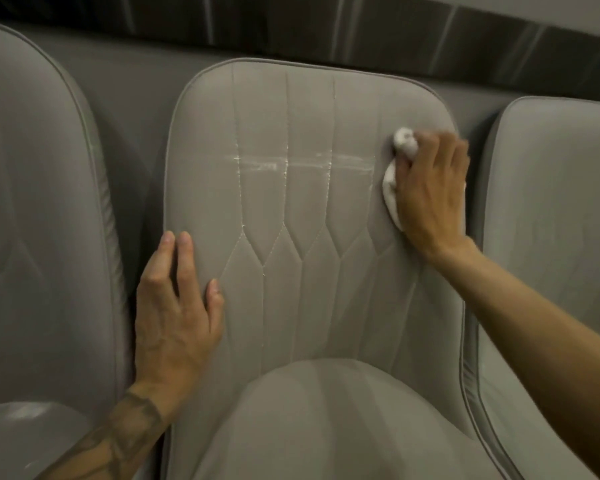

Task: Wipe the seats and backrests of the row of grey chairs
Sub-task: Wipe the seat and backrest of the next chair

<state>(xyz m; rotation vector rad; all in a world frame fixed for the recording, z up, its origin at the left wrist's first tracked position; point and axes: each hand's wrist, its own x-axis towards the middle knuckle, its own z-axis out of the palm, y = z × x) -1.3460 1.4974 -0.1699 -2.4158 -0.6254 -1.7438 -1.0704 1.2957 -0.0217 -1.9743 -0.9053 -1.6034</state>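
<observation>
Currently, the head view shows a row of 3: left chair [42, 209], middle chair [326, 427], right chair [555, 209]. 1 white cloth [390, 188] sits against the upper right of the middle backrest [309, 237], with the right hand [430, 192] curled round it. The left hand [174, 313], fingers straight, rests flat on its left edge. A dark streaked wall band [326, 26] runs behind. Upholstery is grey, smooth, piped and panel-stitched. 1 whitish streak [302, 162] crosses the backrest.

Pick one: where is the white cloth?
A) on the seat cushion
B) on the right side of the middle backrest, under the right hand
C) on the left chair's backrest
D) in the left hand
B: the right hand holds the cloth against the right side of the middle backrest, while the left hand lies flat on its left edge, holding nothing.
</observation>
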